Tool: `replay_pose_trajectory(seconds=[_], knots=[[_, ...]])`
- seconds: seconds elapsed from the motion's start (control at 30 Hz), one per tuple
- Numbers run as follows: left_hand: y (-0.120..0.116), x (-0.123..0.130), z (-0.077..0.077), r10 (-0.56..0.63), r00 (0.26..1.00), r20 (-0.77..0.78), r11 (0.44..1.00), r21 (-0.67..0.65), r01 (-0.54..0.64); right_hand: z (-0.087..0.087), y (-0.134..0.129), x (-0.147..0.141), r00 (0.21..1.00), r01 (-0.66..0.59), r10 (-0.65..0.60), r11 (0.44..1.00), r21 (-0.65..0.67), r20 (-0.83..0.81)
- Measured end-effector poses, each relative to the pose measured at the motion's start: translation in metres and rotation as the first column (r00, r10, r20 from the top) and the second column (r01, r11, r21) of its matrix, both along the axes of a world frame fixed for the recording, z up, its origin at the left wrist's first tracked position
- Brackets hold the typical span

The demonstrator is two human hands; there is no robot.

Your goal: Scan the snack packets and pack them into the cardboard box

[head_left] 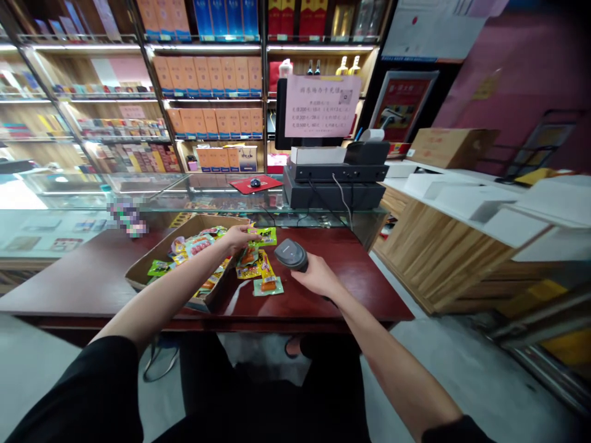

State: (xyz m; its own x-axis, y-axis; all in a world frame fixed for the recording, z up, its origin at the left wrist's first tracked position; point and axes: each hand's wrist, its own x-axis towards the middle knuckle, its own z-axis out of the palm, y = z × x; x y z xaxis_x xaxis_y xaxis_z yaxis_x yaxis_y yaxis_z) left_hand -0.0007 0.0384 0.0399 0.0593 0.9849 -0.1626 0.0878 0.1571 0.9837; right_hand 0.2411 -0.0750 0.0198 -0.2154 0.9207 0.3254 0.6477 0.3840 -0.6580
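Note:
My left hand (240, 237) pinches a green snack packet (265, 236) just past the right edge of a cardboard box (138, 271). In my right hand (318, 275) is a dark grey barcode scanner (291, 253), its head turned toward the packet but apart from it. Several small snack packets in green, yellow and pale wrappers fill the box. On the table between box and scanner lie more packets: a yellow one (266, 263), a pale green one (268, 286) with an orange sausage-like piece inside, and others partly overlapped.
The dark red table (360, 277) meets a glass display counter (207, 192). On the counter stand a cash register base (335, 195), a monitor with a pink paper sign (322, 106), a receipt printer (368, 152) and a mouse (255, 183) on a red mat. Stocked shelves line the back.

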Motion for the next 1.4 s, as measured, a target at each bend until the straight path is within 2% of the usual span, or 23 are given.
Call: replay_pose_trajectory(seconds=[0.1,0.23,0.3,0.37,0.43,0.5,0.57,0.63,0.7,0.8,0.83,0.9,0.97,1.1,1.27,1.33,1.4], knots=[[-0.003,-0.034,0.017,0.069,0.998,-0.009,0.995,0.078,-0.068,0.004,0.012,-0.01,0.997,-0.075,0.075,0.997,0.014,-0.02],[-0.005,-0.088,0.041,0.213,0.972,-0.104,0.964,0.184,-0.191,0.012,0.03,-0.021,0.994,-0.111,0.112,0.994,0.014,-0.022],[-0.008,-0.108,0.05,0.24,0.954,-0.181,0.951,0.241,-0.194,0.016,0.038,-0.023,0.992,-0.123,0.123,0.992,0.002,-0.015],[-0.012,-0.118,0.056,0.254,0.92,-0.3,0.933,0.326,-0.152,0.019,0.044,-0.024,0.991,-0.136,0.136,0.99,-0.018,-0.016],[-0.016,-0.113,0.056,0.269,0.852,-0.45,0.909,0.41,-0.071,0.021,0.05,-0.023,0.989,-0.15,0.149,0.988,-0.031,-0.023],[-0.021,-0.095,0.048,0.237,0.764,-0.6,0.9,0.432,0.06,0.022,0.053,-0.022,0.987,-0.16,0.159,0.986,-0.038,-0.031],[-0.025,-0.068,0.034,0.106,0.687,-0.719,0.906,0.355,0.232,0.021,0.056,-0.021,0.987,-0.161,0.159,0.986,-0.048,-0.035],[-0.027,-0.041,0.016,-0.023,0.609,-0.793,0.878,0.275,0.391,0.019,0.056,-0.02,0.987,-0.159,0.158,0.985,-0.066,-0.031],[-0.026,-0.017,-0.002,-0.048,0.445,-0.894,0.84,0.204,0.502,0.017,0.055,-0.019,0.986,-0.168,0.166,0.983,-0.081,-0.027],[-0.024,0.004,-0.021,-0.072,0.17,-0.983,0.851,0.028,0.525,0.013,0.049,-0.019,0.982,-0.188,0.186,0.978,-0.09,-0.03],[-0.023,0.009,-0.025,-0.099,0.107,-0.989,0.863,-0.031,0.505,0.012,0.046,-0.019,0.981,-0.193,0.191,0.977,-0.093,-0.03],[-0.021,0.014,-0.029,-0.14,0.043,-0.989,0.875,-0.103,0.473,0.01,0.041,-0.018,0.98,-0.201,0.199,0.974,-0.107,-0.032],[-0.019,0.016,-0.031,-0.153,0.026,-0.988,0.87,-0.122,0.477,0.008,0.038,-0.017,0.979,-0.204,0.2,0.971,-0.125,-0.04],[-0.017,0.015,-0.037,-0.174,0.044,-0.984,0.844,-0.126,0.521,0.001,0.034,-0.012,0.98,-0.198,0.192,0.967,-0.159,-0.053],[-0.025,0.009,-0.054,-0.137,0.087,-0.987,0.775,-0.052,0.63,-0.009,0.031,-0.003,0.984,-0.179,0.172,0.965,-0.193,-0.052],[-0.029,0.006,-0.06,-0.118,0.096,-0.988,0.781,-0.033,0.623,-0.013,0.03,0.0,0.983,-0.181,0.174,0.962,-0.204,-0.051],[-0.031,0.004,-0.062,-0.112,0.135,-0.984,0.791,-0.006,0.612,-0.017,0.029,0.004,0.981,-0.191,0.184,0.958,-0.213,-0.053]])
